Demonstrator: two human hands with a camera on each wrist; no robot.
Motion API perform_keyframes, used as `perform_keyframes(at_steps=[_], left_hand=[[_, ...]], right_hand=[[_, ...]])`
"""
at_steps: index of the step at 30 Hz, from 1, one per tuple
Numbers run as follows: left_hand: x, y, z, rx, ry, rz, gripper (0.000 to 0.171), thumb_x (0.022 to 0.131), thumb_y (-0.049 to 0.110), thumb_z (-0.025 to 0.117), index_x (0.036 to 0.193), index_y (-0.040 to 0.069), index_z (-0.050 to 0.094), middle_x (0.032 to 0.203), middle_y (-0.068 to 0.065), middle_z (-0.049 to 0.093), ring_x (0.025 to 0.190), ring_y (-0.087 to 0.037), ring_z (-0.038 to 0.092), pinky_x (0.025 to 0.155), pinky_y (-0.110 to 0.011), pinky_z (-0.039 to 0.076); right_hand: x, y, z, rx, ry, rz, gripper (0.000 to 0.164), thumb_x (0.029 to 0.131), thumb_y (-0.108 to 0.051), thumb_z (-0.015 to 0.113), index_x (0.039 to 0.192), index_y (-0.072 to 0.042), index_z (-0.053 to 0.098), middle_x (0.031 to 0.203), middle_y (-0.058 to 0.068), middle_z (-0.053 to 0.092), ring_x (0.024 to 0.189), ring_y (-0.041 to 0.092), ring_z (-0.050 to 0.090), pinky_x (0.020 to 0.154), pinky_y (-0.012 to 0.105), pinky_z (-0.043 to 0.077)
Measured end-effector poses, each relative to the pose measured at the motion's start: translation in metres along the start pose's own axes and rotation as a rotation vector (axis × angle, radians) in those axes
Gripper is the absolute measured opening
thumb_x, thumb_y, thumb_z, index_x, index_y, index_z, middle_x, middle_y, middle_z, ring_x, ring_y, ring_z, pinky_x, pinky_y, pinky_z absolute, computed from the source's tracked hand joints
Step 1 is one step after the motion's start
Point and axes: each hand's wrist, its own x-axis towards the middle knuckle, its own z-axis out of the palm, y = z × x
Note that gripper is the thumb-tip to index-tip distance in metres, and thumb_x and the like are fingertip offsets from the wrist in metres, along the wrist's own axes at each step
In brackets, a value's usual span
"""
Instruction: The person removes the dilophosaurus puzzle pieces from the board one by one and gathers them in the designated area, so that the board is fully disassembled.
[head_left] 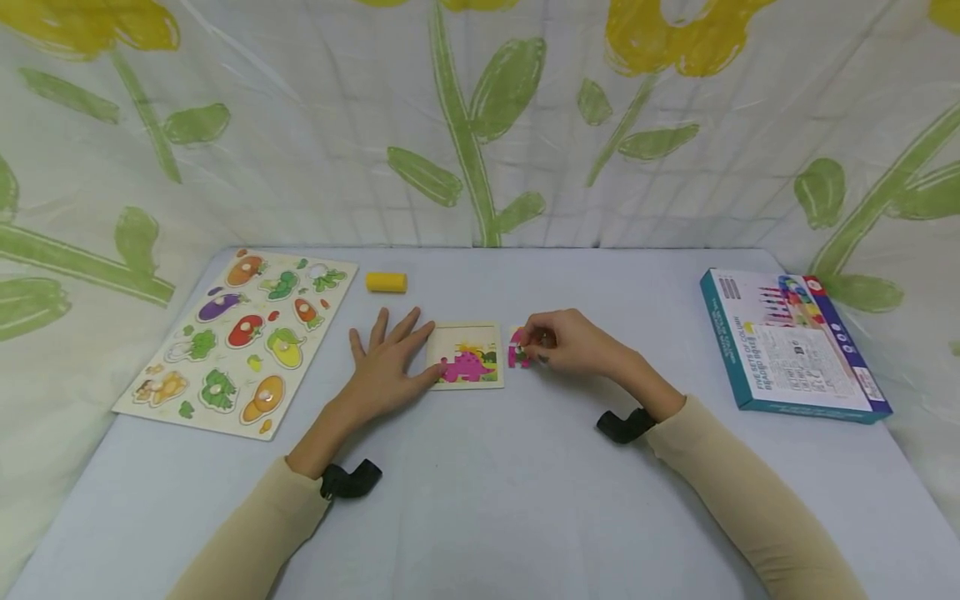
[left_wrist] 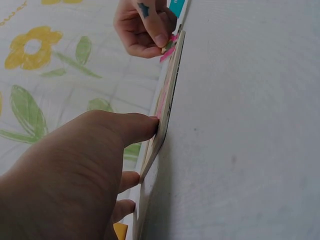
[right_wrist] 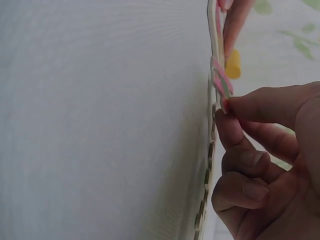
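Observation:
A small square jigsaw board point(head_left: 464, 386) lies in mid-table in the head view, with a pink dinosaur picture partly filled in. My left hand point(head_left: 390, 362) is spread flat across its left side; the thumb and a fingertip touch the board. Just right of the board, my right hand point(head_left: 572, 342) pinches a pink and green puzzle piece point(head_left: 514, 350) between thumb and index finger. The right wrist view shows that puzzle piece point(right_wrist: 221, 80) tilted near the board's edge. From the left wrist, the board point(left_wrist: 170, 95) appears edge-on beneath my thumb.
A vegetable peg board point(head_left: 247, 354) lies on the left, with a yellow cylinder point(head_left: 386, 282) beside its top corner. On the right is a teal-edged box point(head_left: 798, 346). A flowered curtain point(head_left: 300, 125) hangs behind the white table point(head_left: 480, 500).

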Motion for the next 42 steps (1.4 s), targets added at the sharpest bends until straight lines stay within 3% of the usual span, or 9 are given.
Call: perform_keyframes(at_steps=[15, 42], left_hand=[[-0.0018, 0.0004, -0.0004, 0.005, 0.005, 0.001, 0.077, 0.098, 0.055, 0.063, 0.162, 0.017, 0.045, 0.178, -0.012, 0.025, 0.165, -0.051, -0.003, 0.117, -0.085, -0.015], [-0.0012, 0.0023, -0.0007, -0.005, 0.002, 0.006, 0.077, 0.098, 0.055, 0.065, 0.162, 0.018, 0.045, 0.178, -0.011, 0.024, 0.166, -0.05, -0.004, 0.117, -0.084, -0.015]], right_hand=[[-0.0011, 0.0011, 0.0033, -0.05, 0.011, -0.017, 0.005, 0.099, -0.009, 0.072, 0.101, -0.012, 0.075, 0.088, -0.001, 0.073, 0.067, 0.012, 0.052, 0.063, 0.024, 0.045], [0.0037, -0.0048, 0.0077, -0.046, 0.007, -0.036, 0.005, 0.101, -0.011, 0.071, 0.103, -0.012, 0.076, 0.09, -0.001, 0.074, 0.067, 0.01, 0.054, 0.063, 0.023, 0.046]])
